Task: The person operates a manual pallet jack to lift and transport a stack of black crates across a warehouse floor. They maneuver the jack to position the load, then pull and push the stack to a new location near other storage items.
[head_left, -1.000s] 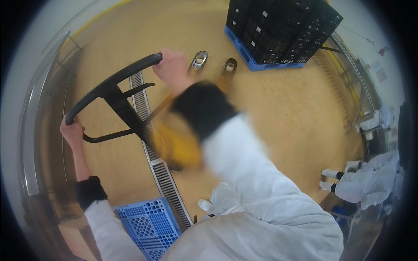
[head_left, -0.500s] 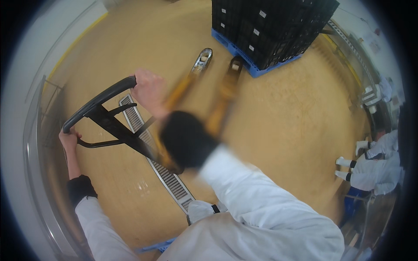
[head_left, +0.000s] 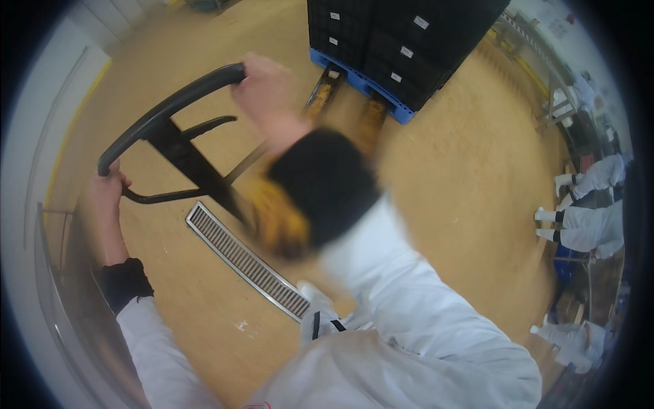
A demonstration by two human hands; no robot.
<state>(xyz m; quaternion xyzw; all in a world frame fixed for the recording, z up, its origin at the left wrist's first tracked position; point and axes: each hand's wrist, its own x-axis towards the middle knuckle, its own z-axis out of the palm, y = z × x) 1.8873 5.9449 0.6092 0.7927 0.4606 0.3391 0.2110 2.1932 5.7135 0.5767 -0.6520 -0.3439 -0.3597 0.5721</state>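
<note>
Both my hands grip the black handle (head_left: 167, 109) of a yellow pallet truck (head_left: 279, 218). My left hand (head_left: 109, 185) is wrapped round the handle's lower left end. At the upper right end, my right hand (head_left: 267, 92) closes on the bar, somewhat blurred. The truck's fork tips reach into the openings of a blue pallet (head_left: 361, 82). Stacked black crates (head_left: 402, 44) with small white labels stand on that pallet. My right forearm and its black cuff hide part of the truck's body.
A metal drain grate (head_left: 248, 262) runs along the tan floor by my feet. Several people in white (head_left: 589, 225) stand at the right near metal tables and a blue container. A metal rail and pale wall (head_left: 48, 136) line the left side.
The fork tips have gone from in front of the blue pallet to inside its openings. My hands and the handle have moved forward with the truck, past the drain grate.
</note>
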